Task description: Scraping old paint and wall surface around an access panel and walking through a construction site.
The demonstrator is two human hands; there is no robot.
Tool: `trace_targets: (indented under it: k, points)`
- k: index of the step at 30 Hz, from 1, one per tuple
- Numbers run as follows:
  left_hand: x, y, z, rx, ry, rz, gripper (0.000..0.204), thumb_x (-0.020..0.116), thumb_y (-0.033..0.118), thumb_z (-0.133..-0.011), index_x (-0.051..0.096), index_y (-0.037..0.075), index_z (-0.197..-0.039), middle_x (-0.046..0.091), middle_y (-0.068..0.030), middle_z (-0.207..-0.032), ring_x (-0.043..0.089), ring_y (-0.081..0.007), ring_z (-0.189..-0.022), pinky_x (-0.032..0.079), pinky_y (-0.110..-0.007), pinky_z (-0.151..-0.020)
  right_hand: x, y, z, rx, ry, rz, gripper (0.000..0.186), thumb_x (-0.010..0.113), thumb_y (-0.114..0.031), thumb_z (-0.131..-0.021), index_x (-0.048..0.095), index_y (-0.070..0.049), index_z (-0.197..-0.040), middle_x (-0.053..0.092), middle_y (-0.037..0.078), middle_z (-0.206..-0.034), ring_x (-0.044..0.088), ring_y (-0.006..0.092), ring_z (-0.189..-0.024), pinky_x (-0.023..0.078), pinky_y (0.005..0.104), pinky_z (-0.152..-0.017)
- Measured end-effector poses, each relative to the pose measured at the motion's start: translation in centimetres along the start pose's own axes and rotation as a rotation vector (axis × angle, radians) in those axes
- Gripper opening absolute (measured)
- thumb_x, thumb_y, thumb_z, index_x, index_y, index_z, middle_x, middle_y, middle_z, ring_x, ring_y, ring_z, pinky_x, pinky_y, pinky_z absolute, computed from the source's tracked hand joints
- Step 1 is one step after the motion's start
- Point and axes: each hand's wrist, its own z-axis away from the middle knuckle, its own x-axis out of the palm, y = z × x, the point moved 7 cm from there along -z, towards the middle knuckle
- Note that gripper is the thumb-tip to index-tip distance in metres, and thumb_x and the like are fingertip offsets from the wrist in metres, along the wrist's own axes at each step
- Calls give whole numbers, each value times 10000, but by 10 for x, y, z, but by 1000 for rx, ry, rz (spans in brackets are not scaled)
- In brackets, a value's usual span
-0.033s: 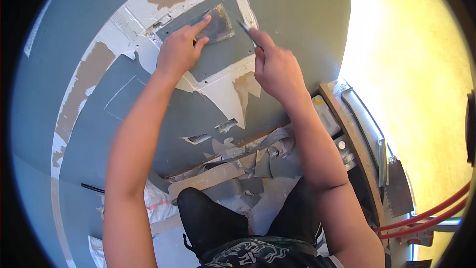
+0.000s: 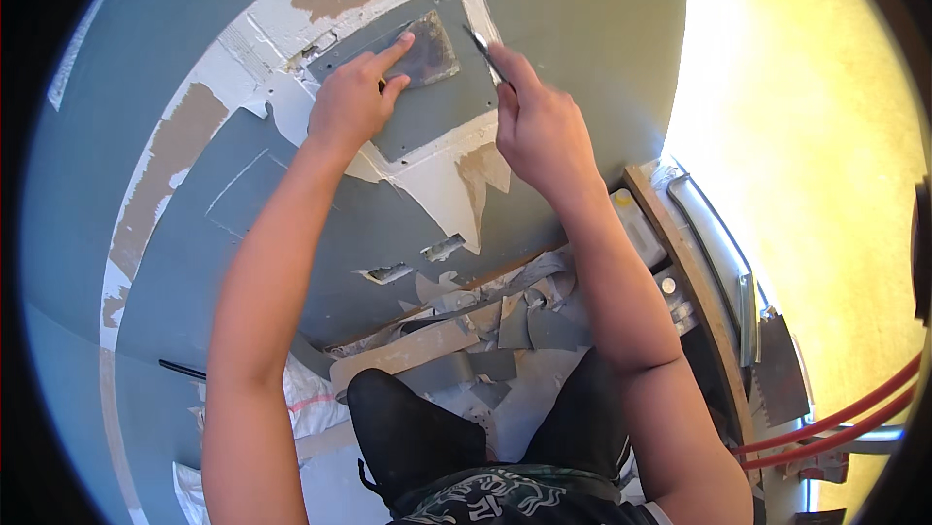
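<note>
My left hand point(image 2: 354, 102) rests on a small scuffed metal plate point(image 2: 428, 49), its index finger stretched onto it and its thumb apart near the lower edge; the other fingers are curled and partly hidden. Beneath the plate is a grey square panel point(image 2: 417, 122) with small holes, framed by white compound strips. Right of the plate, my right hand point(image 2: 539, 117) is closed round a slim knife-like tool point(image 2: 479, 44), whose tip is on or just above the panel beside the white strip.
Grey board point(image 2: 582, 20) curves around the work, with torn beige and white patches. Board offcuts point(image 2: 408, 350) lie around my knees beside a white sack point(image 2: 311, 399). At right are a wooden edge point(image 2: 670, 224), a toothed metal blade point(image 2: 782, 370), red hoses point(image 2: 845, 418) and a bright opening.
My right hand and the tool have shifted slightly up and left along the white strip. My left hand is almost unmoved on the plate.
</note>
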Motion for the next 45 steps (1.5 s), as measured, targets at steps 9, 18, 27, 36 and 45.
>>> trace_targets:
  k: [9,18,27,36,45]
  points:
    - [2,-1,-10,50,49,29,526,702,280,-937,566,333,-1442,656,-89,-897,658,-306,-854,544,-429,-774,27,-2,-37,-83,116,-87,454,552,-138,-968,511,-166,-1419,685,245,-893,684,433,-803,545,532,-739]
    - [-1,-3,-6,82,79,18,510,698,277,-938,579,329,-1431,653,-88,-887,660,-326,-838,544,-444,-754,44,10,-29,-121,152,-115,464,549,-131,-967,508,-170,-1427,675,233,-850,682,436,-775,546,535,-708]
    - [0,6,-12,-27,7,3,554,741,251,-910,581,317,-1436,681,-134,-920,658,-360,-851,528,-442,-772,49,45,22,87,-77,12,468,527,-133,-977,486,-168,-1443,679,240,-882,676,441,-795,541,549,-718]
    - [-2,-9,11,-44,-24,145,562,753,246,-900,585,268,-1436,721,-124,-1120,688,-346,-973,549,-403,-844,-90,-25,108,-167,435,-78,472,542,-30,-1003,453,9,-1465,628,251,-1348,661,329,-1207,514,402,-996]
    - [160,35,264,-620,-330,708,808,819,276,-840,441,136,-1541,722,-192,-1100,707,-316,-912,552,-394,-832,132,151,378,645,-577,93,328,598,-230,-984,627,7,-1210,693,265,-886,715,411,-784,546,460,-746]
